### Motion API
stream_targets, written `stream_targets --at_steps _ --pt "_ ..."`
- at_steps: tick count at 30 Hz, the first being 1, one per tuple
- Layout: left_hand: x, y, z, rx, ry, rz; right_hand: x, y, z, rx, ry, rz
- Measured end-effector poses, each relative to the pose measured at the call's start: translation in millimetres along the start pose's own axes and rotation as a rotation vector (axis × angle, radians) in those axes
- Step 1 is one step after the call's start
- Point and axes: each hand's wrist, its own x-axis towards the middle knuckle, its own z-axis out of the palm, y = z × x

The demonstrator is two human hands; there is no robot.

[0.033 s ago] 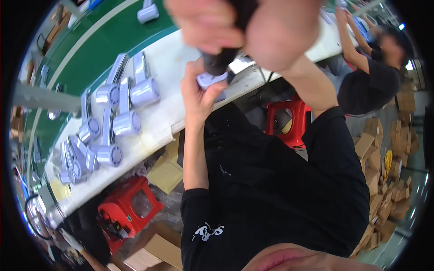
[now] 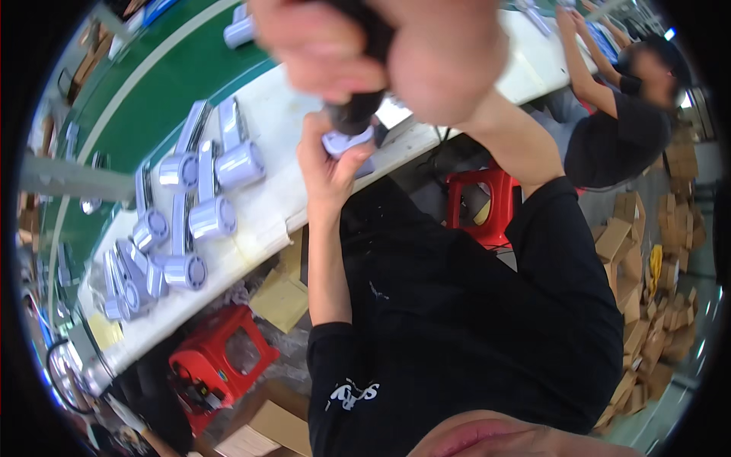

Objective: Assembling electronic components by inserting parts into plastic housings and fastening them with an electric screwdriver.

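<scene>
My right hand (image 2: 388, 57), large and blurred close to the camera, is wrapped round a black power screwdriver (image 2: 352, 114) that points downward. Under its nose is a lavender plastic housing (image 2: 344, 143), gripped by my left hand (image 2: 326, 164) at the table's near edge. The tool's tip and the spot where it meets the housing are hidden. To the left, several lavender parts (image 2: 241, 163) with round heads and long glossy arms lie on the white worktable (image 2: 266, 209).
A green conveyor belt (image 2: 164, 72) runs beyond the table and carries more lavender parts. Red stools (image 2: 487, 202) stand below the table, with an open carton (image 2: 266, 426) nearby. At the far right sits a co-worker (image 2: 628, 126), and cardboard boxes (image 2: 628, 259) are piled behind.
The view has shifted slightly. Both hands, with the screwdriver and the housing, appear a little further left. The grips look the same.
</scene>
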Motion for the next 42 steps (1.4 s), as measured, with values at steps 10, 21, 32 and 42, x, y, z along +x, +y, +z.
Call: stream_targets --at_steps 10,21,32,42 --pt "-8 6 3 -0.013 -0.013 0.015 14 3 12 0.047 0.162 -0.152" --pt "-2 9 8 0.001 0.004 0.030 12 -11 15 0.157 0.154 0.014" --pt "-2 5 2 0.054 -0.010 0.038 16 -8 20 0.165 0.130 0.002" --pt "1 6 4 0.166 0.015 0.047 18 -6 15 0.233 0.086 0.006"
